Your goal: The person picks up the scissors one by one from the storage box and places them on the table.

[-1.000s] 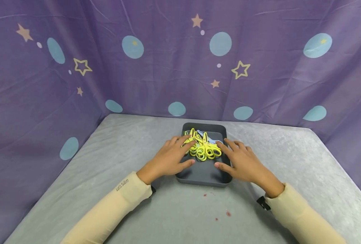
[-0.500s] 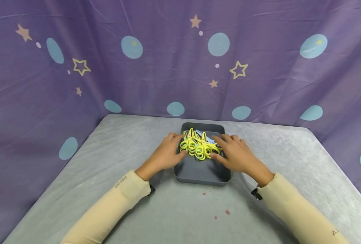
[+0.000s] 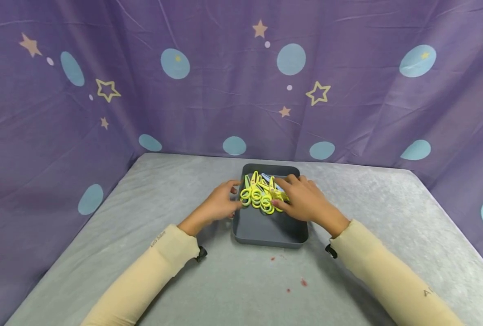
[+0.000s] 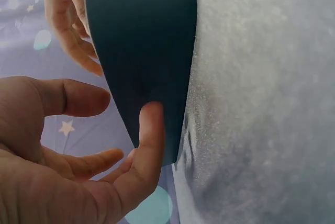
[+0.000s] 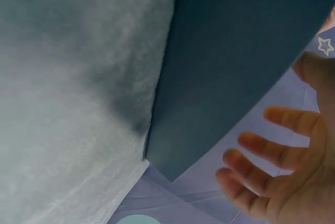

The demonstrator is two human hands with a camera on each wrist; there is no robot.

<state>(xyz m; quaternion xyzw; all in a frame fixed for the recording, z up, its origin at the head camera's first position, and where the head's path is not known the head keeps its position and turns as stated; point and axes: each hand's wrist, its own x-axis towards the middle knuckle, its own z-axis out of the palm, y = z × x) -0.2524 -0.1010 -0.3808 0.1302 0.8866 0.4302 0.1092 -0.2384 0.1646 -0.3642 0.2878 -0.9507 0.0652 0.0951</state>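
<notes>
A dark grey tray (image 3: 268, 230) holds a pile of yellow scissors (image 3: 254, 182), with a light blue piece (image 3: 266, 177) partly showing behind them. My left hand (image 3: 217, 202) is at the tray's left side, thumb and fingers bent loosely around a gap. In the left wrist view one fingertip (image 4: 152, 116) overlaps the tray's outer wall. Over the tray's right rim reaches my right hand (image 3: 304, 198), its thumb and index finger above the right-hand scissors and covering part of them. The right wrist view shows its fingers (image 5: 272, 150) spread beyond the tray wall (image 5: 225, 67).
A grey cloth covers the table (image 3: 241, 285), with a few small red stains (image 3: 304, 282) in front of the tray. Purple curtain (image 3: 225, 90) with stars and blue dots closes off the back and sides.
My left hand has drawn back left from over the scissors to the tray's side. My right hand has moved left, further over the scissors. The tray and pile look unmoved.
</notes>
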